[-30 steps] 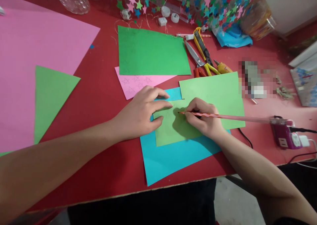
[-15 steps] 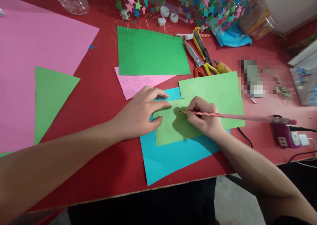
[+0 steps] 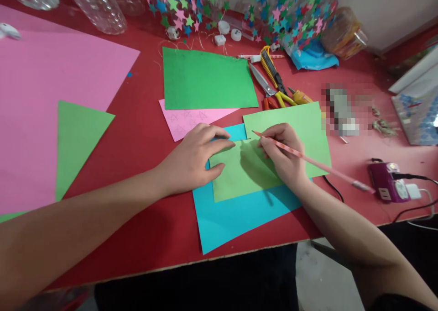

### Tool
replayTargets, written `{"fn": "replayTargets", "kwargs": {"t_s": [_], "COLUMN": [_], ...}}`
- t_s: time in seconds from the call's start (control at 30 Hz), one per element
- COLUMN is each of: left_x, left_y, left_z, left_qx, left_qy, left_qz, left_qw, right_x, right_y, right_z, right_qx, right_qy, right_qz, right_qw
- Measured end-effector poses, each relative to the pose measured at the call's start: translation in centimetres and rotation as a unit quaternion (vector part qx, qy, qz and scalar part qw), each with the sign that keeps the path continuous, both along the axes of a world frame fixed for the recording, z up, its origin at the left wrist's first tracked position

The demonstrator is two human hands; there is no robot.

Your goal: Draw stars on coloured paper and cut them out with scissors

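Note:
My right hand (image 3: 285, 158) is closed round a pink patterned pencil (image 3: 308, 159), its tip over the light green paper (image 3: 239, 178) near a notched corner. Whether the tip touches the paper I cannot tell. My left hand (image 3: 201, 153) lies with fingers spread on the left part of that sheet. Beneath it is a larger blue sheet (image 3: 219, 224), its lower part showing. Just behind are a dark green sheet (image 3: 208, 80) and a pink sheet (image 3: 176, 123) with pencilled stars, partly covered by the green one.
Scissors (image 3: 263, 80), a yellow utility knife (image 3: 270, 66) and a yellow-handled tool (image 3: 284, 98) lie behind the papers. A purple power adapter (image 3: 388, 183) with cords sits at right. Large pink paper (image 3: 30, 96) covers the left side. Plastic bottles (image 3: 97, 7) and star decorations (image 3: 290, 9) stand at the back.
My right hand has tilted the pencil and shifted its tip up, toward the notched corner of the light green paper. My left hand stays on the sheet. The view has shifted slightly.

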State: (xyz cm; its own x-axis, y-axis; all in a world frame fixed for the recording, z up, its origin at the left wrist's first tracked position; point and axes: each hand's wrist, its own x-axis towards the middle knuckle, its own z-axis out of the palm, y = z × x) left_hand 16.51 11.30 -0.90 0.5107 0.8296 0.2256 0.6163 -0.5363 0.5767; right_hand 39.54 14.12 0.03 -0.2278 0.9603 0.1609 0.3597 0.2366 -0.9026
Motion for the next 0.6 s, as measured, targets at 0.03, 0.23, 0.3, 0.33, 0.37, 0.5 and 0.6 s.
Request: {"fn": "replayTargets", "kwargs": {"t_s": [0.03,0.23,0.3,0.33,0.37,0.5,0.6], "left_x": [0.0,0.3,0.4,0.4,0.5,1.0,1.4], "left_y": [0.0,-0.3,-0.4,-0.4,-0.4,-0.2,-0.1], "left_z": [0.0,-0.1,-0.1,0.0,0.1,0.4,0.8], "left_qx": [0.003,0.005,0.000,-0.004,-0.009,-0.041,-0.083], "left_qy": [0.006,0.044,0.049,0.050,0.051,0.028,-0.039], "left_qz": [0.000,-0.006,-0.006,-0.005,-0.002,0.028,0.072], "left_qw": [1.000,0.999,0.999,0.999,0.999,0.998,0.993], "right_x": [0.0,0.3,0.4,0.4,0.4,0.2,0.1], "right_y": [0.1,0.3,0.3,0.3,0.2,0.2,0.3], "right_z": [0.0,-0.1,-0.3,-0.4,-0.5,-1.0,-1.4], "right_qx": [0.010,0.156,0.199,0.210,0.218,0.229,0.254], "right_qy": [-0.014,-0.155,-0.196,-0.213,-0.227,-0.241,-0.237], "right_qz": [0.012,0.152,0.209,0.228,0.238,0.226,0.200], "right_qw": [1.000,0.964,0.937,0.926,0.919,0.916,0.916]}}
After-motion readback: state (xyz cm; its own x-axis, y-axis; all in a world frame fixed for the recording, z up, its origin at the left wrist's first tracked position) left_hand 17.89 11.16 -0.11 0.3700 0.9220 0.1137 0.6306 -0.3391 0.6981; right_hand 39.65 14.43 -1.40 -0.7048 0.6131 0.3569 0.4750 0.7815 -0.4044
